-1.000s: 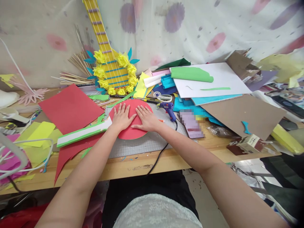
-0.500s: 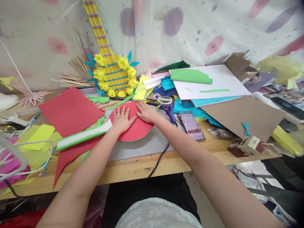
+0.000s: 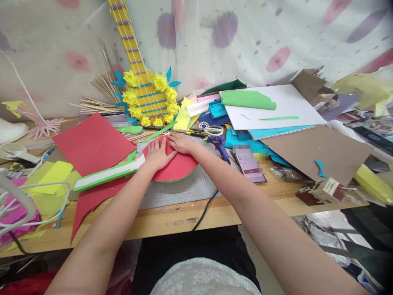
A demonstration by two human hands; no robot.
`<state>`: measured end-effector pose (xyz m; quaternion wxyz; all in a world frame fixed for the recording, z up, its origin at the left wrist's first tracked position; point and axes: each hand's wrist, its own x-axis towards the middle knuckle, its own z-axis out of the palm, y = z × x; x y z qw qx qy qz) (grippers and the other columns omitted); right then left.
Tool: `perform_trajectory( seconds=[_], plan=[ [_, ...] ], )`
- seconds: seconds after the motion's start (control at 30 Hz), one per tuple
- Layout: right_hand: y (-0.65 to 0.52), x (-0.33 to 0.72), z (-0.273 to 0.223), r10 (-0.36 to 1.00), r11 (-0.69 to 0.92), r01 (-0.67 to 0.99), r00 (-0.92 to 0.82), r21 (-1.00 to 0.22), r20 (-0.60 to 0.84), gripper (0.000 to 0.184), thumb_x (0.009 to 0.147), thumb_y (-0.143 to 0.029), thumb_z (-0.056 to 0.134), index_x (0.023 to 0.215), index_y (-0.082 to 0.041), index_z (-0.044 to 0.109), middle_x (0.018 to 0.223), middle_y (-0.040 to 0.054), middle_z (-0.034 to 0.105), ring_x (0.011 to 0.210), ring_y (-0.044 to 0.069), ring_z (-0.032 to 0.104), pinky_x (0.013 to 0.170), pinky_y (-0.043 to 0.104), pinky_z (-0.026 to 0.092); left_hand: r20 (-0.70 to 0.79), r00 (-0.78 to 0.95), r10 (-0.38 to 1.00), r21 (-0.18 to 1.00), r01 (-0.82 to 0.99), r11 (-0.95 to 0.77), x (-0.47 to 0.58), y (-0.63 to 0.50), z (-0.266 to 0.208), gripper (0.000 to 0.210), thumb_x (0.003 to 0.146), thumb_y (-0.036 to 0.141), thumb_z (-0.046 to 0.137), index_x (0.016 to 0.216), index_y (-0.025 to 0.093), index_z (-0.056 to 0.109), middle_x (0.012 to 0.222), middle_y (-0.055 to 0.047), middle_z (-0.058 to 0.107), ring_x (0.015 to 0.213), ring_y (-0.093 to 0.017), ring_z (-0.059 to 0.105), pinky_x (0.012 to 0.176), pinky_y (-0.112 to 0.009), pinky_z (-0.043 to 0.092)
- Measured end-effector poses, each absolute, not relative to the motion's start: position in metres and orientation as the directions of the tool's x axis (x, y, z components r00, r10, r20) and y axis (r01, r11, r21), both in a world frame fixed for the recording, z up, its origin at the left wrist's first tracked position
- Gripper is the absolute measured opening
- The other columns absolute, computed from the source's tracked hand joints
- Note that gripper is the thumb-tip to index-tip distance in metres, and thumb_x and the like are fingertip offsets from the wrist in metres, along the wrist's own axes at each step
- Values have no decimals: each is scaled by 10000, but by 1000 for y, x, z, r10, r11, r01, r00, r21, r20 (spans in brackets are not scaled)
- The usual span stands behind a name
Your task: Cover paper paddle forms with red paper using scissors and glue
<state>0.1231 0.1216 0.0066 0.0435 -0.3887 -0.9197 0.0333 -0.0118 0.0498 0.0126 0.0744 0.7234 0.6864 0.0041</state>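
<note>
Both palms lie on a round red paper-covered body (image 3: 176,167) with a green edge, flat on the grey cutting mat (image 3: 178,194). My left hand (image 3: 158,155) rests on its left part, fingers spread. Near the far edge, my right hand (image 3: 181,143) lies flat with its fingers stretched to the left. A white neck with green borders (image 3: 107,177) reaches left from the round body, partly behind my left hand. Red paper scraps (image 3: 95,200) lie beneath the neck. Beyond it is a large red sheet (image 3: 93,141).
A yellow paper guitar (image 3: 147,98) with paper flowers leans at the back. A purple glue gun (image 3: 217,143), scissors (image 3: 214,130) and a phone (image 3: 247,164) lie right of the mat. White board (image 3: 294,102) and brown cardboard (image 3: 325,151) are stacked at right; yellow paper (image 3: 55,176) lies left.
My right hand has slid a little left and toward the far edge of the red body, closer to my left hand. My left hand stays nearly in place.
</note>
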Motion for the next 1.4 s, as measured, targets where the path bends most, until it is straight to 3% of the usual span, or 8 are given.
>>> perform_trajectory(
  seconds=[0.13,0.3,0.4,0.47,0.7,0.9,1.4],
  plan=[
    [124,124,3,705,709,699,-707,-89,64,518,968,-236,270,1397,16,414,1483,212,363,1399,271,329,1149,407,258,-137,36,990,125,992,-19,-14,54,14,868,858,678,299,1516,121,190,1578,-192,128,1451,-352,108,1159,-488,152],
    [123,129,8,729,684,714,-672,-148,129,558,952,-241,280,1420,53,353,1497,232,321,1432,276,255,1168,438,215,-151,78,985,213,976,-45,-23,74,29,878,798,559,530,1508,148,217,1577,-162,181,1451,-333,146,1149,-456,222],
    [116,139,11,788,615,760,-588,-210,182,580,959,-262,243,1450,40,303,1523,214,278,1443,273,223,1177,438,190,-5,121,993,233,965,-117,-20,86,35,663,880,403,437,1482,163,295,1578,-110,217,1463,-277,123,1169,-426,189],
    [109,147,11,806,592,777,-574,-216,144,596,962,-283,248,1452,54,290,1528,224,261,1443,285,215,1184,418,171,23,196,980,211,957,-197,-13,91,32,599,923,363,337,1483,155,293,1581,-95,210,1469,-250,90,1178,-439,147],
    [99,157,0,813,577,803,-582,-149,14,603,964,-292,231,1435,75,312,1513,242,284,1437,297,226,1181,401,179,-170,198,965,162,972,-171,1,93,7,676,946,473,144,1509,105,205,1593,-107,116,1471,-228,68,1178,-457,108],
    [100,156,2,812,582,803,-582,-130,42,600,964,-310,219,1419,57,357,1488,229,345,1416,272,295,1159,405,250,-186,188,964,153,975,-160,0,93,8,687,938,479,165,1515,106,186,1597,-91,95,1471,-248,64,1180,-454,92],
    [93,156,-5,828,559,820,-544,-124,139,608,947,-331,256,1414,38,382,1484,230,350,1407,307,306,1142,457,265,-130,176,976,126,979,-160,3,90,5,688,935,459,175,1514,87,181,1593,-108,121,1468,-262,92,1181,-452,108]
  ],
)
